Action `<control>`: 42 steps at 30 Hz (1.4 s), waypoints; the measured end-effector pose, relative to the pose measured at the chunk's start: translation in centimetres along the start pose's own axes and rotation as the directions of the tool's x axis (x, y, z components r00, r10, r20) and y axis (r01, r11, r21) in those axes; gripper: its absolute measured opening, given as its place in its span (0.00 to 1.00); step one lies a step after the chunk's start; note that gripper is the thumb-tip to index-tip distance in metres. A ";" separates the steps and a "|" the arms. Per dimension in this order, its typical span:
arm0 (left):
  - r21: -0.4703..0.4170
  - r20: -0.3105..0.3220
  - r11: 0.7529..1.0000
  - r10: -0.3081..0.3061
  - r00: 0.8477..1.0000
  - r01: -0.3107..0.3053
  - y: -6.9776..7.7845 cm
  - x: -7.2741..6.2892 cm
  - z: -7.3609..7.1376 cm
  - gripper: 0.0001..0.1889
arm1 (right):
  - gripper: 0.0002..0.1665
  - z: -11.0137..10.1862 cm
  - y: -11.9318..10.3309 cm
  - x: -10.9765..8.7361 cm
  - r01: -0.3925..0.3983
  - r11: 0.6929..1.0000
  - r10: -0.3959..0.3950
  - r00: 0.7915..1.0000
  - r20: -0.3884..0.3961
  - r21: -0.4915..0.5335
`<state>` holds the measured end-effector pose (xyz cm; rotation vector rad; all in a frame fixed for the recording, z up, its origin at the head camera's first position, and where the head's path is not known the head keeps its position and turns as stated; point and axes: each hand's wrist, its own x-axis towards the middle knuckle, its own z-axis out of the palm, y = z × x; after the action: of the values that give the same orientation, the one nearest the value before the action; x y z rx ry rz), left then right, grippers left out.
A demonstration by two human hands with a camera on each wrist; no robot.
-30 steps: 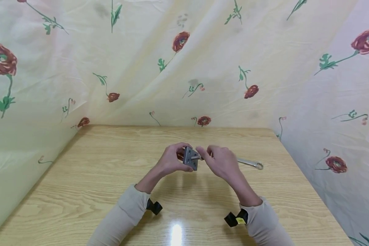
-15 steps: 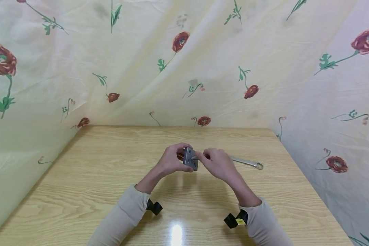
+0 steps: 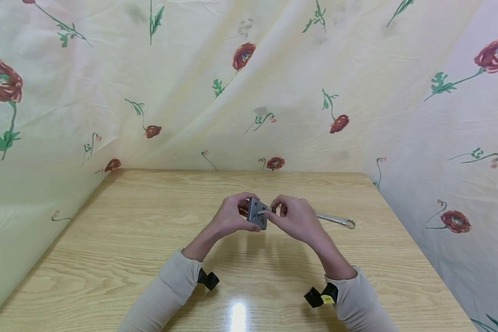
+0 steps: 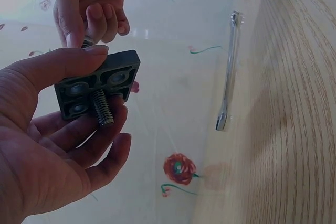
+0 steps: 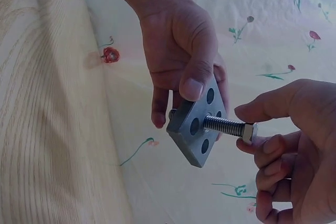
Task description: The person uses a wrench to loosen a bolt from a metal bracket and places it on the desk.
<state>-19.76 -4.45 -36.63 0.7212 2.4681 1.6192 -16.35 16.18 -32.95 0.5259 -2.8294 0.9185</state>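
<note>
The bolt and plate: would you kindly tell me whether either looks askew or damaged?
Nothing stands out: the bolt passes through the plate near its middle, looks roughly square to it, and neither shows visible damage.

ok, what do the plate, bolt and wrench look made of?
Plate: matt grey; could be cast metal or moulded plastic, the ribbed, recessed back fits either.
Bolt: metal, probably steel; bright glints along its threads.
Wrench: likely chromed or polished steel, given its smooth silvery shine.
</note>
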 end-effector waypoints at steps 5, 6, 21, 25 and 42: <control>-0.002 -0.001 1.000 -0.006 1.000 0.006 0.0 0.0 0.0 0.35 | 0.10 -0.1 -0.1 0.0 0.032 0.999 -0.032 0.999 -0.021 0.009; -0.005 0.000 1.000 -0.006 1.000 0.006 0.0 0.0 0.0 0.35 | 0.10 -0.1 -0.1 0.0 0.041 0.999 -0.040 0.999 -0.025 0.009; -0.012 0.008 1.000 0.001 1.000 -0.001 0.0 0.1 0.0 0.35 | 0.25 -0.2 0.0 -0.1 0.089 0.994 -0.092 0.995 -0.049 -0.056; -0.012 0.007 1.000 -0.001 1.000 0.002 0.0 0.1 0.0 0.35 | 0.29 0.2 0.0 0.1 -0.084 0.993 0.077 0.994 -0.076 -0.085; -0.018 0.011 1.000 0.000 1.000 0.000 -0.2 0.1 0.1 0.35 | 0.25 0.8 0.1 0.3 -0.070 0.996 0.070 0.998 0.000 -0.052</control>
<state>-19.83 -4.36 -36.84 0.7257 2.4434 1.6305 -16.62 15.69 -33.56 0.4243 -2.8818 0.8537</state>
